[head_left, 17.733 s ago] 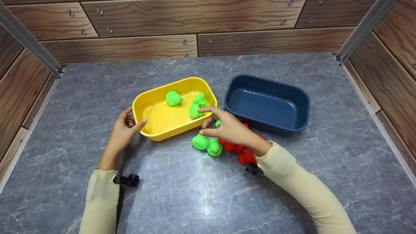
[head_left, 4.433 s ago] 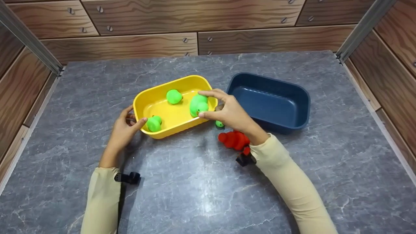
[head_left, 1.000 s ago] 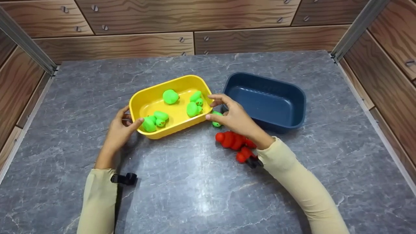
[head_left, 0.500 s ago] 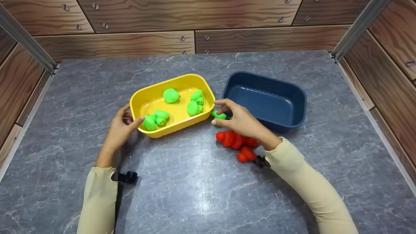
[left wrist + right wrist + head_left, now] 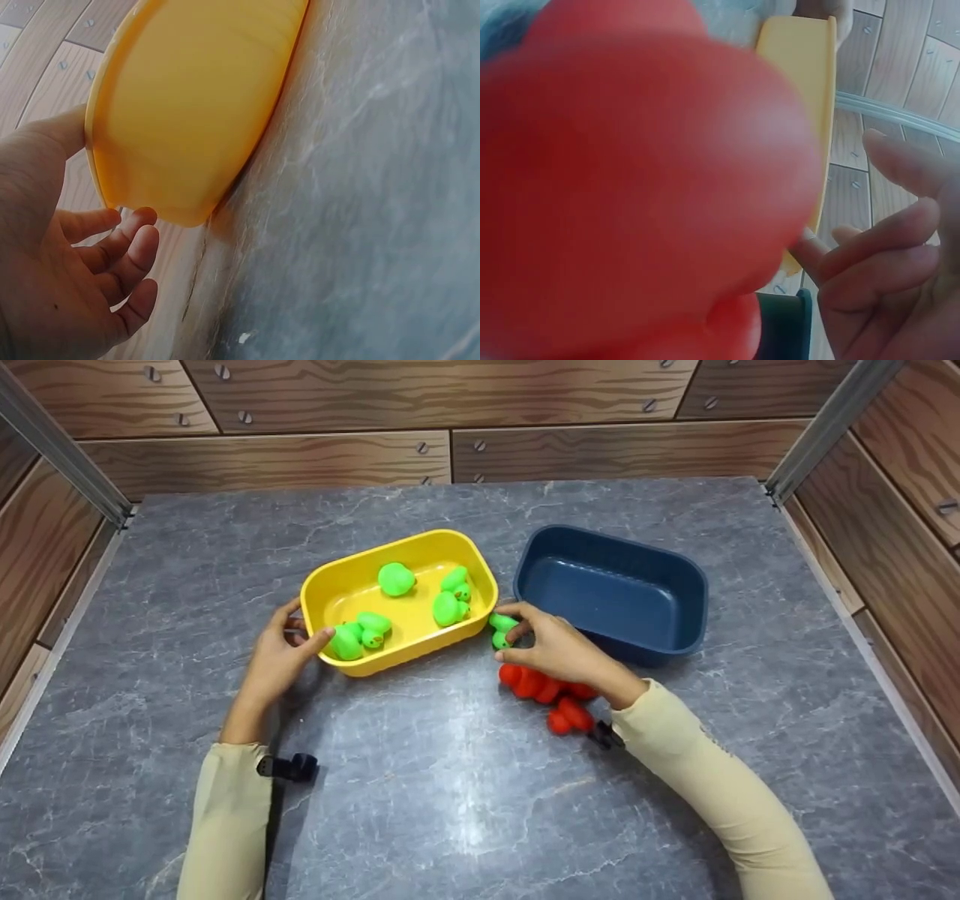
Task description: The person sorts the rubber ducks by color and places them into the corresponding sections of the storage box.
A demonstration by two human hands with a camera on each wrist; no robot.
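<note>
My left hand (image 5: 281, 656) grips the left end of the yellow tub (image 5: 409, 649), thumb over the rim and fingers against the outer wall. Inside the tub lie several green rubber ducks (image 5: 396, 579), in a group at the left end, one at the back and a pair at the right. Another green duck (image 5: 500, 640) sits on the table beside the tub's right corner. My right hand (image 5: 555, 649) reaches around this duck, thumb and index finger apart on either side of it. In the right wrist view, red ducks (image 5: 652, 180) hide the green one.
A navy blue tub (image 5: 611, 585) with nothing in it stands right of the yellow one. Several red ducks (image 5: 529, 682) cluster on the grey marbled table (image 5: 420, 780) below my right hand, partly under the wrist. Wood-patterned panels (image 5: 337, 457) border the table's back and sides.
Green ducks from the table have gone into the yellow tub since the oldest frame. In the last second my right hand has lowered from the tub's rim to the remaining green duck.
</note>
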